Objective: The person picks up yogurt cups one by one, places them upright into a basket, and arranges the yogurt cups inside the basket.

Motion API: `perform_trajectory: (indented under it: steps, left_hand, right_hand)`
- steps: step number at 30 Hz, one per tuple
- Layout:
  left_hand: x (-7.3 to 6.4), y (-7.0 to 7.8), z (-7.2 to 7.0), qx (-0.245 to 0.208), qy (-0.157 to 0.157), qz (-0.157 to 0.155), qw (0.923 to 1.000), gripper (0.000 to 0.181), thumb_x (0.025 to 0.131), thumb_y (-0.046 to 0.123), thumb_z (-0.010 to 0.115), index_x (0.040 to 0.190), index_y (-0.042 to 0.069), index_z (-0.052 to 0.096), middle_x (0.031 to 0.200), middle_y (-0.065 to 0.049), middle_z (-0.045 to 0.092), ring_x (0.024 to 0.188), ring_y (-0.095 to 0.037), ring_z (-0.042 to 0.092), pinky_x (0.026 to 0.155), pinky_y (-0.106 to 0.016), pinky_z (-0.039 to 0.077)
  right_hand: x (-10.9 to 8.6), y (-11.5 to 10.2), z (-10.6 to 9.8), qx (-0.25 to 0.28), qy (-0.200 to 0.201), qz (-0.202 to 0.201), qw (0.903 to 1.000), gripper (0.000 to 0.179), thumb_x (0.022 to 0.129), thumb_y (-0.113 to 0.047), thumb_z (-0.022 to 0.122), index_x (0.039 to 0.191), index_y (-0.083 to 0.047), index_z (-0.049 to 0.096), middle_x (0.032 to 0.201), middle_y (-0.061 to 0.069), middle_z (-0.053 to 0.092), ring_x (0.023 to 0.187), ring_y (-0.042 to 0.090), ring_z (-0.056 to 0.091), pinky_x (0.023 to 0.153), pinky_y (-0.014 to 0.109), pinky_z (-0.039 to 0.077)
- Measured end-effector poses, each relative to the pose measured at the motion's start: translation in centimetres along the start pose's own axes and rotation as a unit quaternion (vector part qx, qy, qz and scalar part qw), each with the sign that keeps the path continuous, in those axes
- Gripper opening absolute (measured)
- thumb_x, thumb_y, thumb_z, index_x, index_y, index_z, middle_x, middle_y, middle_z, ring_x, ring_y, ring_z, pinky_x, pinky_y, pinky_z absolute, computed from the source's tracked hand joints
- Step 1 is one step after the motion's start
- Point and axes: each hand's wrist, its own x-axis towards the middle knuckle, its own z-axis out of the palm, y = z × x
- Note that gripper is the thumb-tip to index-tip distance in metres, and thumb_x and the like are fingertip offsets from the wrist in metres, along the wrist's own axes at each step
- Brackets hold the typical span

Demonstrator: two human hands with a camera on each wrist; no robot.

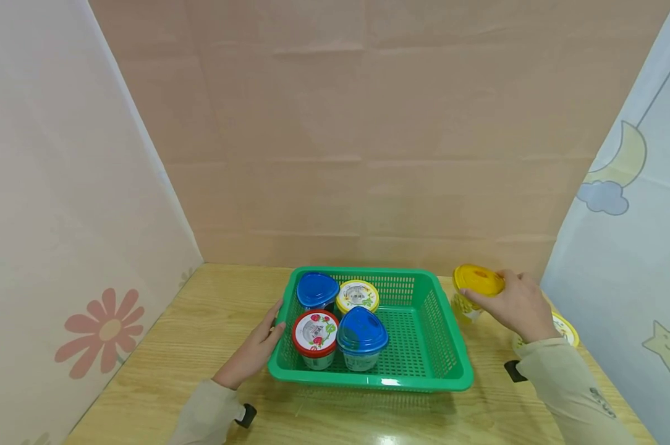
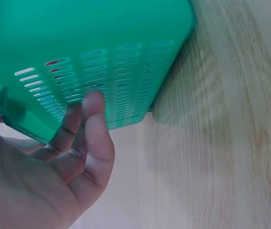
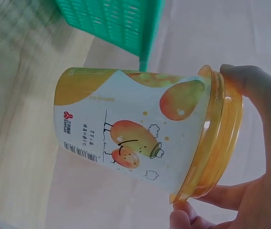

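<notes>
My right hand (image 1: 523, 304) grips a yogurt cup (image 3: 130, 124) by its clear yellow lid (image 1: 478, 280), just right of the green basket (image 1: 368, 381). Mangoes are printed on the cup's white and orange side. Whether its base touches the table is unclear. At the basket's left side my left hand (image 1: 254, 352) holds the rim, its bent fingers (image 2: 99, 143) along the slotted outer wall (image 2: 125, 28). Inside the basket's left half stand a red-lidded cup (image 1: 315, 334), a yellow-lidded cup (image 1: 358, 296) and two blue-lidded cups, one behind (image 1: 318, 289) and one in front (image 1: 362, 334).
Another yellow-rimmed cup (image 1: 565, 329) stands at the table's right, partly hidden behind my right wrist. The wooden table (image 1: 229, 296) meets a tan sheet (image 1: 363, 185) at the back. Patterned sheets hang left (image 1: 62, 216) and right (image 1: 635, 266).
</notes>
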Motion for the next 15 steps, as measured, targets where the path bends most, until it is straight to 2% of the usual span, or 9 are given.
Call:
perform_trajectory:
  steps: [9,15]
  left_hand:
    - [0.0,0.1,-0.2,-0.012,-0.008,0.0,0.9999,0.059,0.11,0.024,0.04,0.161,0.01,0.015,0.128,-0.02,0.051,0.113,-0.031,0.061,0.091,-0.045,0.055]
    - [0.0,0.0,-0.2,-0.014,-0.009,0.001,0.9999,0.059,0.11,0.024,0.04,0.161,0.009,0.014,0.129,-0.02,0.051,0.112,-0.031,0.062,0.092,-0.046,0.054]
  right_hand:
    - [-0.4,-1.8,-0.8,0.01,0.022,-0.002,0.9997,0.103,0.083,-0.074,0.062,0.14,0.009,0.043,0.111,0.031,0.043,0.077,0.034,0.047,0.052,0.034,0.036]
    - [-0.6,-3.1,-1.5,0.021,0.063,-0.017,0.9976,0.098,0.081,-0.071,0.066,0.14,0.004,0.045,0.11,0.028,0.041,0.073,0.033,0.047,0.052,0.034,0.034]
